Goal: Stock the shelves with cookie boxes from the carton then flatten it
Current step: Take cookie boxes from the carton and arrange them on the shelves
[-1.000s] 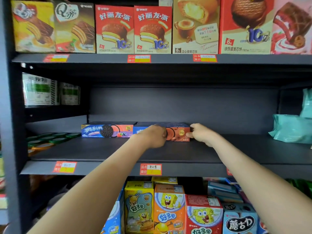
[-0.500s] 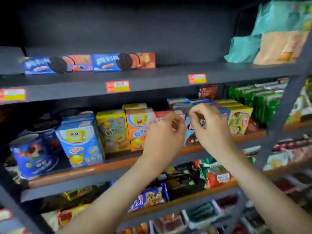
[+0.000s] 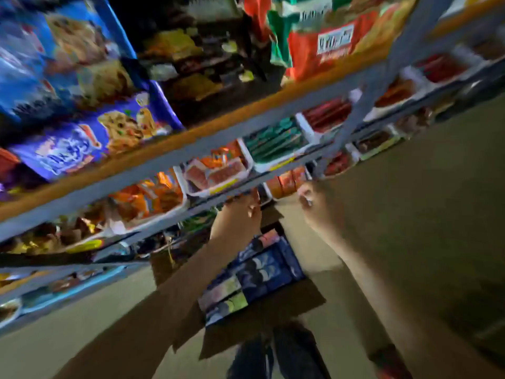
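The view is blurred and looks steeply down. Both arms reach forward, and the hands hang a little apart just above centre. The left hand (image 3: 237,218) is at about 12 o'clock from the carton (image 3: 284,305), and the right hand (image 3: 320,207) is at about 1 o'clock. The fingers of each hand curl loosely, and nothing shows in either one. Neither hand touches the other, but the blur hides the finer detail of the fingertips.

The carton stands on the floor (image 3: 410,214) at 6 o'clock in the view, with its brown flaps spread open. The blue cookie boxes (image 3: 262,269) are packed side by side inside it. The shelves (image 3: 218,139) slant across from 9 o'clock to 1 o'clock. They hold blue snack bags (image 3: 82,138) at 10 o'clock and white trays (image 3: 218,173) of packets near the left hand.
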{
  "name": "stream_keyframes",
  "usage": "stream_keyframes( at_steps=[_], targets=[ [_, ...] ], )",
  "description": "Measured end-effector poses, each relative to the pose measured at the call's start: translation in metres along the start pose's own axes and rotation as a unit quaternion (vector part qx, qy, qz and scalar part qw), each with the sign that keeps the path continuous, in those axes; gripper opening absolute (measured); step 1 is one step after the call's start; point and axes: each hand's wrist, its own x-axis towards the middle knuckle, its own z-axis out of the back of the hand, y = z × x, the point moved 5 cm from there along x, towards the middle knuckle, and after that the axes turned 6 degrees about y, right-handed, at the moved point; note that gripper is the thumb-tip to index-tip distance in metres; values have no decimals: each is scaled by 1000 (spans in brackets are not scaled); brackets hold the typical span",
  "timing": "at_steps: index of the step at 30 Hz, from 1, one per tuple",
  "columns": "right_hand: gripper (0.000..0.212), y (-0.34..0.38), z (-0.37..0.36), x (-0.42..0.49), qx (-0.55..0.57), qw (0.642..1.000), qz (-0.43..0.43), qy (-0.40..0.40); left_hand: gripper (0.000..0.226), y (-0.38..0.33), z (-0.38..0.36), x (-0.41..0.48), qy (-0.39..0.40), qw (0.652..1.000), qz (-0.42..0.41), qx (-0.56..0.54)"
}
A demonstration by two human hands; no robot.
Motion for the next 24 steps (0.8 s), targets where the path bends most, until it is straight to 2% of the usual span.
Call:
stream_keyframes(
  at_steps=[2,4,8,10,12,15,17,20,24],
  targets=[
    [13,-66,-58,-13,-18,997,-60,45,16,40,-70,20,40,998,44,-19],
    [10,-129,-115,-28,-27,991,-102,80,14,80,-141,39,74,994,73,-25],
    [27,-239,-228,-58,-38,961,-201,184,18,144,-270,66,163,980,113,-15],
    [30,-284,-277,-68,-31,943,-234,236,15,172,-326,80,183,976,116,0],
    [33,-322,-320,-73,-14,928,-261,267,21,195,-375,91,196,974,108,22],
    [41,-365,-376,-72,-4,915,-289,281,32,216,-435,103,239,967,83,-20],
    [53,-382,-404,-67,-25,908,-303,288,40,228,-465,110,250,966,63,-9],
    [73,-393,-432,-61,-63,904,-322,274,48,241,-489,119,224,968,14,110],
    [70,-396,-446,-57,-180,908,-320,201,58,253,-509,125,230,941,-62,240]
  ],
)
